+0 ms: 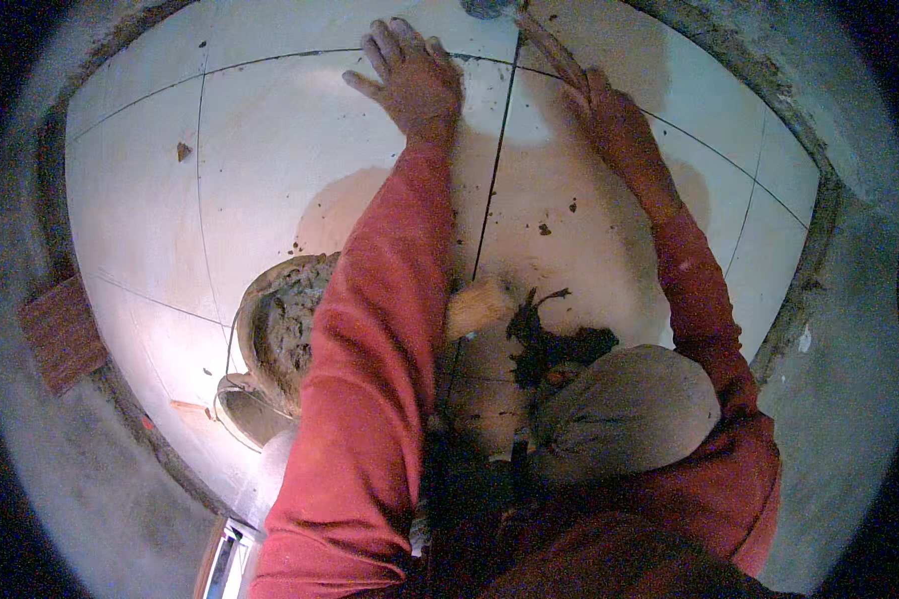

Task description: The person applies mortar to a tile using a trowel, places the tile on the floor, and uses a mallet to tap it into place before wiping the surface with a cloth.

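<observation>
A mallet (554, 52), or some tool much like one, lies at the top edge of the view, its wooden handle slanting up and leftward to a dark, rounded head (487, 8) that the frame partly cuts off; whether that head touches the tile is impossible to tell. The person's right hand (617, 125) grips the handle's near end, fingers closed around it. The left hand (415, 85) lies palm down, fingers spread, on the pale floor tiles (300, 125), left of the dark joint (496, 150) running away from the body. The step in hand appears to be bedding or levelling a tile by tapping, with the left hand bracing or feeling the surface. The next move would seem to call for light, even taps near the joint, with the spread fingers kept clear of the head. Nearer the body, a bucket (255, 290) of grey mortar (288, 309) sits left of the left sleeve (380, 290), and a wooden piece (479, 304) shows just right of it. Dark scraps (569, 344) lie by the knee (629, 409); a brown block (63, 334) rests at the far left.
</observation>
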`<act>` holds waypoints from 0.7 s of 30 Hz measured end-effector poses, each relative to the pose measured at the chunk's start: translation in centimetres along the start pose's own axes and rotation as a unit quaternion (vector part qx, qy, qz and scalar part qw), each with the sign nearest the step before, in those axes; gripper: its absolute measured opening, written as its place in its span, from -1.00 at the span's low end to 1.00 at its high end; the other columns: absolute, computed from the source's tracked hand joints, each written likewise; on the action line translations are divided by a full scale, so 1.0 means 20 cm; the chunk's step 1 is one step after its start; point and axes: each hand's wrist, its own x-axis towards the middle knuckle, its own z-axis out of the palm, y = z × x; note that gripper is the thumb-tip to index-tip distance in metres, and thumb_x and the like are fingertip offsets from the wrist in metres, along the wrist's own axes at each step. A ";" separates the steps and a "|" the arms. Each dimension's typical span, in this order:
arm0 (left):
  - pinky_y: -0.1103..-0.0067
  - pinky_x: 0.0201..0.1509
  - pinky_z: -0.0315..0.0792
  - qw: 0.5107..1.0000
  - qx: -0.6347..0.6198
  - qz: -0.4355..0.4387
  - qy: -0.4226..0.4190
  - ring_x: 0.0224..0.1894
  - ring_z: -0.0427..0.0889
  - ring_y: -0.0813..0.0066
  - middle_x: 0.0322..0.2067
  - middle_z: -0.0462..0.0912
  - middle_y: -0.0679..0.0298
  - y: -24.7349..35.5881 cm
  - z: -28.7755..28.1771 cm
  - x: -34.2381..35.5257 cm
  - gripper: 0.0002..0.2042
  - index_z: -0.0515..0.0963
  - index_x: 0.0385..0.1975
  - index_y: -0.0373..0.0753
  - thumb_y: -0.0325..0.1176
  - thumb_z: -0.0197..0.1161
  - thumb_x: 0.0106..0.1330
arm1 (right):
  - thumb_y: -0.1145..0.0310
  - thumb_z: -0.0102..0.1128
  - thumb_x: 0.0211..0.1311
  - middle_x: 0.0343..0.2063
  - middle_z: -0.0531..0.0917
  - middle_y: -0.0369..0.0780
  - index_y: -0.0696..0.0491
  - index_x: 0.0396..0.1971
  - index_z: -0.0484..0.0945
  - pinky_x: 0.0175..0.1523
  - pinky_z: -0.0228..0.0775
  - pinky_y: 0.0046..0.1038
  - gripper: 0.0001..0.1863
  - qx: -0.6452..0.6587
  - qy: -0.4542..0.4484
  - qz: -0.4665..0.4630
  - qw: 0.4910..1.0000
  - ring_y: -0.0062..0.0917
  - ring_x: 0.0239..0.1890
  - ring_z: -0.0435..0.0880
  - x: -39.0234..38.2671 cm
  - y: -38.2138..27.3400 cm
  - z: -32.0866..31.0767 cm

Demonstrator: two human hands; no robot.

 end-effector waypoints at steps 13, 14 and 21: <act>-0.37 0.41 -0.19 1.000 0.020 0.000 0.014 0.50 0.15 0.00 0.41 0.29 0.03 -0.04 -0.02 0.03 -0.46 0.36 0.31 -0.29 -0.08 0.00 0.45 | 0.07 0.13 0.49 -0.40 0.69 0.10 0.11 0.11 0.39 -0.22 0.55 0.05 -0.55 0.034 0.014 0.049 0.998 0.06 -0.33 0.71 -0.03 -0.10 -0.10; -0.38 0.41 -0.19 1.000 0.020 0.000 0.015 0.50 0.16 0.00 0.41 0.29 0.03 -0.02 0.00 0.03 -0.46 0.36 0.31 -0.29 -0.08 0.00 0.46 | 0.06 0.13 0.49 -0.40 0.68 0.10 0.12 0.14 0.38 -0.22 0.55 0.06 -0.53 0.095 0.002 0.142 0.985 0.05 -0.32 0.72 -0.05 -0.15 -0.14; -0.36 0.42 -0.17 1.000 0.003 -0.006 0.001 0.51 0.12 0.01 0.40 0.29 0.03 -0.01 -0.03 0.04 -0.47 0.36 0.30 -0.29 -0.07 0.01 0.46 | 0.02 0.11 0.49 -0.36 0.69 0.11 0.14 0.09 0.39 -0.17 0.56 0.08 -0.52 0.003 -0.086 -0.068 0.994 0.11 -0.28 0.70 0.05 -0.02 -0.20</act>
